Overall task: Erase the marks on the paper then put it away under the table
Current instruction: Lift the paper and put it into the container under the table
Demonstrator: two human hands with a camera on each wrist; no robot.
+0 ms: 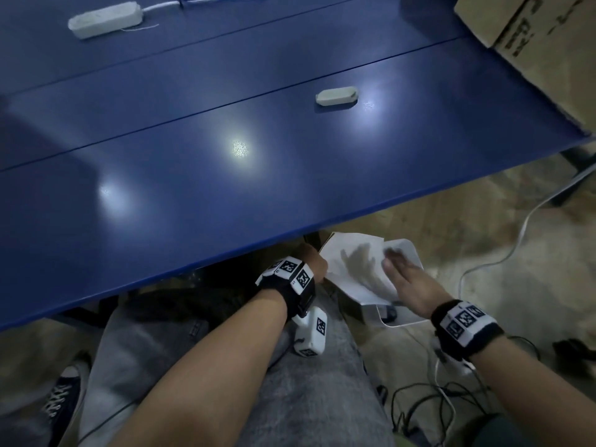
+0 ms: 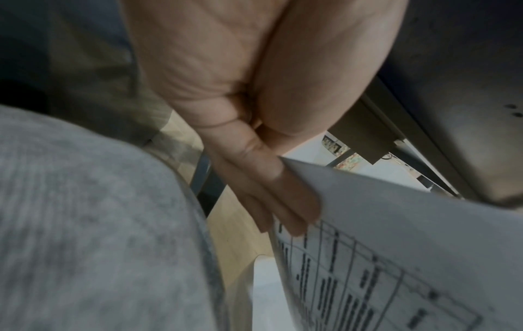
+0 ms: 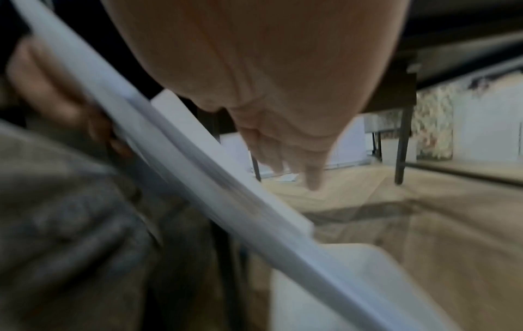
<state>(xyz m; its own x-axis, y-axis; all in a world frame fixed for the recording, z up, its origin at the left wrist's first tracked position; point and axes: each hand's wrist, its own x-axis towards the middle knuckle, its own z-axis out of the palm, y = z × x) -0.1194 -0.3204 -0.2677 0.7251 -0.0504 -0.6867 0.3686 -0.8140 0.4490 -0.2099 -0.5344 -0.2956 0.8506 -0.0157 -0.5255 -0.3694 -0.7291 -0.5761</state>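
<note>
The white paper [image 1: 351, 266] hangs tilted just below the blue table's front edge [image 1: 225, 253], over a white bin [image 1: 404, 248]. My left hand [image 1: 314, 259] pinches its left edge; the left wrist view shows the fingers [image 2: 268, 190] under the sheet [image 2: 410, 235], whose underside carries a printed table. My right hand [image 1: 403, 275] is flat and blurred, fingers straight, at the paper's right edge above the bin. In the right wrist view the sheet [image 3: 198, 170] runs edge-on beside those straight fingers [image 3: 283, 145]. A white eraser [image 1: 335, 97] lies on the tabletop.
A white power strip [image 1: 104, 20] lies at the table's far left and a cardboard box [image 1: 541, 37] at its far right. Cables [image 1: 435, 398] trail over the floor by my right forearm. My grey-trousered knee [image 1: 306, 398] is under the left arm. Table legs [image 3: 402, 145] stand beyond.
</note>
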